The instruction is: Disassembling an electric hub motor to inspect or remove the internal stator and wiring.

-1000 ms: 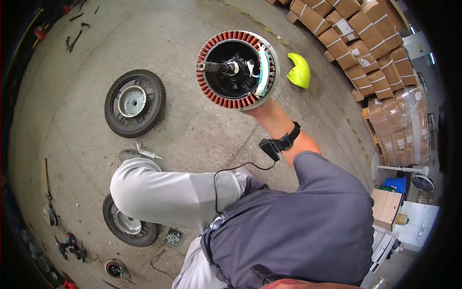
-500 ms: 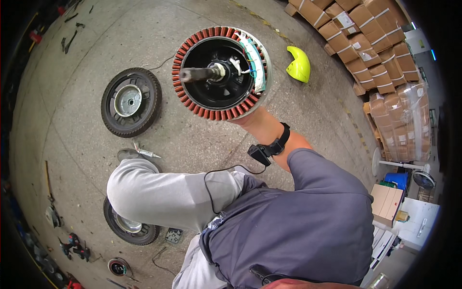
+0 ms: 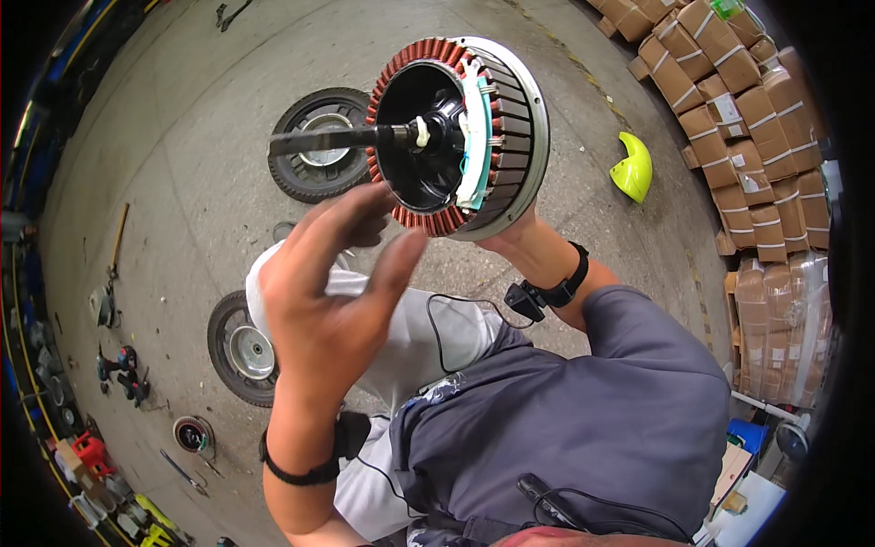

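Note:
My right hand (image 3: 512, 239) supports a motor stator (image 3: 510, 137) from below and behind; its fingers are mostly hidden by the part. The stator is a ring of reddish copper windings with a metal flange on its far side. A white and teal strip (image 3: 476, 137) with wires runs along its edge. From its black middle a steel shaft (image 3: 328, 139) sticks out to the left. My left hand (image 3: 333, 296) is raised just below the shaft, thumb and fingers apart, with nothing in it. Its fingertips come close to the windings; whether they touch I cannot tell.
Two spoked wheels with tyres lie on the floor, one wheel (image 3: 292, 182) beyond the shaft, another wheel (image 3: 223, 356) by my leg. A smaller stator (image 3: 191, 436) and cordless drills (image 3: 123, 372) lie left. Right are a yellow-green shell (image 3: 631, 170) and stacked cartons (image 3: 756, 155).
My left hand has come into view from below, up to the stator. The stator has turned, so its side and flange show more and its shaft points left.

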`<state>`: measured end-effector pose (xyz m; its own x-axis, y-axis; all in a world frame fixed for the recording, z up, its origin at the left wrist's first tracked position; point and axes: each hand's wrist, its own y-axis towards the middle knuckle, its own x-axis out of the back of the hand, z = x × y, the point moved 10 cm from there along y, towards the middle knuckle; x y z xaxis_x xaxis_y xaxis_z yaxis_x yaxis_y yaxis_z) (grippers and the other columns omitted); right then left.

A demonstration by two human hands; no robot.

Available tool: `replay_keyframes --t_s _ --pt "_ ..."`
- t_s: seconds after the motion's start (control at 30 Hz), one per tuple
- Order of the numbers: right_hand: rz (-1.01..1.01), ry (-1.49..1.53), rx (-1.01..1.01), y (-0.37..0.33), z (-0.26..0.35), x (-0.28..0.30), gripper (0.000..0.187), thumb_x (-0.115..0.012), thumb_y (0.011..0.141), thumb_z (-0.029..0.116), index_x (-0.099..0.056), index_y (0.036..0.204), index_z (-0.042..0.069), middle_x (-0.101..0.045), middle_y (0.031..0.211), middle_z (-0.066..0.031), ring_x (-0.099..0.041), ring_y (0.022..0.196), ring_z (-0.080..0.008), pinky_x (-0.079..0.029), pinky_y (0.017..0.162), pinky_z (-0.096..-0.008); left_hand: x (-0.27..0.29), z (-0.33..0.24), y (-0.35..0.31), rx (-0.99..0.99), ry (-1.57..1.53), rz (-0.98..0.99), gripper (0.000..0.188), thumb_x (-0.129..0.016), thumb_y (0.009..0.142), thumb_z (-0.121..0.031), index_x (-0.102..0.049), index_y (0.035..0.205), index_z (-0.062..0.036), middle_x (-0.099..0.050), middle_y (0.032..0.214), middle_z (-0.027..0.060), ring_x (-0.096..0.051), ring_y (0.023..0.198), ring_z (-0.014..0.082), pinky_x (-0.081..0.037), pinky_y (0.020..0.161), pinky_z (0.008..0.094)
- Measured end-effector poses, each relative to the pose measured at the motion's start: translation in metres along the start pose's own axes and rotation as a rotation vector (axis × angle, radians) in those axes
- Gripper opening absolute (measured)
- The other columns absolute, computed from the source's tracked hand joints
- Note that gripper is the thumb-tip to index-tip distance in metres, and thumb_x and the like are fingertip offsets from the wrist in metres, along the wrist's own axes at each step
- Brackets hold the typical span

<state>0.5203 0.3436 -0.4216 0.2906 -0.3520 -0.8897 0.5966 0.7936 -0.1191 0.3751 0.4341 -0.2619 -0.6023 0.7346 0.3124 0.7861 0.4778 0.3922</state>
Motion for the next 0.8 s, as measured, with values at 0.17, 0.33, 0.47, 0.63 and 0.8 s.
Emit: replay_keyframes --t_s 0.17,0.33,0.47,0.63,0.8 --pt "0.078 -0.088 -0.018 -0.011 -0.004 -0.029 0.074 -0.037 0.093 0.065 -0.054 0.133 0.005 -0.065 0.122 -0.0128 -0.066 0.109 -0.0228 -0.059 0.091 -0.0386 -0.019 -0.01 0.009 -0.088 -0.071 0.053 0.031 -0.084 0.073 -0.006 -0.071 0.101 0.002 -0.072 0.091 0.0128 -0.071 0.077 0.0175 -0.055 0.071 0.0278" --pt "0.249 -0.048 0.052 -0.02 0.002 -0.055 0.065 -0.04 0.093 0.053 -0.056 0.129 0.0 -0.066 0.12 -0.0145 -0.068 0.103 -0.0232 -0.057 0.091 -0.0371 -0.011 -0.006 0.003 -0.138 -0.006 0.046 0.024 -0.082 0.073 -0.003 -0.072 0.094 0.0017 -0.072 0.086 0.0122 -0.071 0.074 0.0197 -0.055 0.067 0.0288" --pt "0.066 -0.351 0.012 -0.016 -0.005 -0.036 0.096 -0.031 0.087 0.084 -0.045 0.143 0.008 -0.058 0.134 -0.0144 -0.063 0.115 -0.0273 -0.054 0.098 -0.0439 -0.009 -0.007 0.0 -0.167 0.12 0.041 0.02 -0.078 0.071 0.0 -0.072 0.09 0.001 -0.071 0.083 0.0125 -0.071 0.073 0.0228 -0.055 0.065 0.0294" --pt "0.052 -0.334 0.021 -0.016 -0.007 -0.034 0.093 -0.035 0.088 0.082 -0.048 0.141 0.006 -0.061 0.13 -0.0136 -0.065 0.112 -0.0254 -0.055 0.095 -0.0421 -0.009 -0.008 -0.002 -0.191 0.154 0.024 0.018 -0.076 0.07 0.0 -0.071 0.088 -0.0002 -0.071 0.081 0.0118 -0.07 0.072 0.0238 -0.055 0.064 0.03" --pt "0.062 -0.361 0.034 -0.013 -0.006 -0.031 0.086 -0.041 0.09 0.074 -0.053 0.135 0.002 -0.065 0.124 -0.0146 -0.067 0.105 -0.0251 -0.057 0.092 -0.0402 -0.009 -0.012 -0.001 -0.209 0.195 0.024 0.017 -0.074 0.072 0.001 -0.069 0.087 -0.0001 -0.071 0.081 0.0109 -0.071 0.069 0.0211 -0.055 0.063 0.0287"
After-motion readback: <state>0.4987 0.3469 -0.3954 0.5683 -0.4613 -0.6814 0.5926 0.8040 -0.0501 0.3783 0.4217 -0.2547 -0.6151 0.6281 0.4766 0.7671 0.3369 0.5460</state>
